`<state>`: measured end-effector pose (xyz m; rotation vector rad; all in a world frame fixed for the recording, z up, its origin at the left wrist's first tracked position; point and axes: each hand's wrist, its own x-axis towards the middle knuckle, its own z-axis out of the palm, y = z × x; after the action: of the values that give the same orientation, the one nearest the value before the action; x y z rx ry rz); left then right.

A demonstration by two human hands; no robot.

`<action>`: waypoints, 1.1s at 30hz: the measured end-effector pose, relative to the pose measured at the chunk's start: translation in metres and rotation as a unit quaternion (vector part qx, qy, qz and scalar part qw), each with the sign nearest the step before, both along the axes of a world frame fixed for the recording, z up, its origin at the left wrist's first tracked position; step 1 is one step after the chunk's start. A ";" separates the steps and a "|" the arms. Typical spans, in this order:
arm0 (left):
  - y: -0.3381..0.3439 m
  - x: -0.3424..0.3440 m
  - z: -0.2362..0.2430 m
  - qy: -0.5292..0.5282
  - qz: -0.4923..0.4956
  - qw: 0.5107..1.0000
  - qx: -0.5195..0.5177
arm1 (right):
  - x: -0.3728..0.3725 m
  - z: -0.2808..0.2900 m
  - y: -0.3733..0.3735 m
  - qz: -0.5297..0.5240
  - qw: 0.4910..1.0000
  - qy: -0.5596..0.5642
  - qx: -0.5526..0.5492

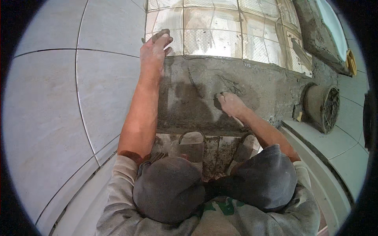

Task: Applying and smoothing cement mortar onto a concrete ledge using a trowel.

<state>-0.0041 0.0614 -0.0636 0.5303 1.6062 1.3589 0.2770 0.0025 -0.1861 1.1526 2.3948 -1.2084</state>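
Note:
My left hand (155,49) reaches to the left corner of a glass block panel (212,19), beside the tiled wall. Its fingers are bent and smeared with grey mortar; what they hold, if anything, I cannot make out. Lower and to the right, my right hand (232,104) is closed low over a band of wet grey mortar (204,76) that runs along the panel's near edge. A thin pale stick-like piece (238,121) shows below this hand, and a dark patch lies at its fingertips. The working end of what it grips is hidden.
A mortar-crusted bucket (322,108) lies on its side at the right, by a pale ledge (323,135). Beyond it are a mortar-covered block (321,35) and a yellow cloth-like thing (351,63). Large pale tiles (43,98) cover the left side. My knees and sandals are close below.

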 end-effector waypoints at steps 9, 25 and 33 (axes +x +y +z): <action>-0.018 -0.024 -0.001 -0.013 0.027 1.000 -0.001 | -0.008 0.039 -0.014 0.012 0.997 -0.080 -0.016; -0.016 -0.028 -0.010 -0.021 0.043 0.999 -0.006 | 0.007 0.038 0.008 -0.103 0.977 -0.157 0.099; -0.014 -0.029 -0.006 -0.007 0.048 0.999 -0.004 | 0.068 0.023 -0.008 -0.180 0.957 -0.211 0.081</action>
<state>-0.0326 0.0472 -0.0696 0.4432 1.6434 1.4233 0.3448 -0.0057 -0.1636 1.7546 2.0432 -0.7508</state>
